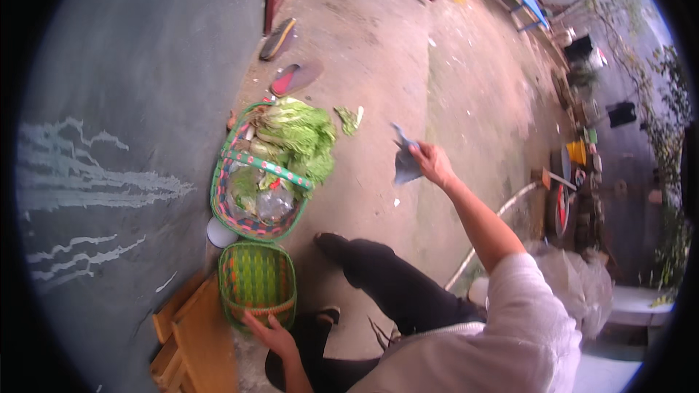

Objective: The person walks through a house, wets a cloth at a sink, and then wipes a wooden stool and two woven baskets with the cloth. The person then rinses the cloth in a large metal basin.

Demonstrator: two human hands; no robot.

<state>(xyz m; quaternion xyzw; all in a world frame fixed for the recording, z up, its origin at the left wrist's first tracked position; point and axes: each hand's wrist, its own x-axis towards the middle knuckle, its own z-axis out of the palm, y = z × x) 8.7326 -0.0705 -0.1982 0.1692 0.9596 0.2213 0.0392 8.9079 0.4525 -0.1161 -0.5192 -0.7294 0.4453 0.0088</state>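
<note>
My right hand [432, 164] is raised over the concrete floor, pinching a crumpled grey-blue bag or cloth [407, 165] that hangs from the fingers. Low in the view, my left hand [276, 335] has its fingers apart against the near side of a green and orange woven basket [256, 270]; that basket shows a bare woven bottom. Beyond it stands a larger woven basket with a green handle [273, 169]. Inside are leafy green heads, which look like lettuce or cabbage [297, 125], and clear plastic bags [274, 203]. A loose leaf [349, 120] lies on the floor beside it.
A grey wall [136, 93] runs along the left. Two shoe insoles [286, 79] [277, 39] lie near it. A wooden stool or bench [202, 338] is beside the small basket, and a white round container [221, 233] sits between basket and wall. A pale hose [516, 199] crosses the floor.
</note>
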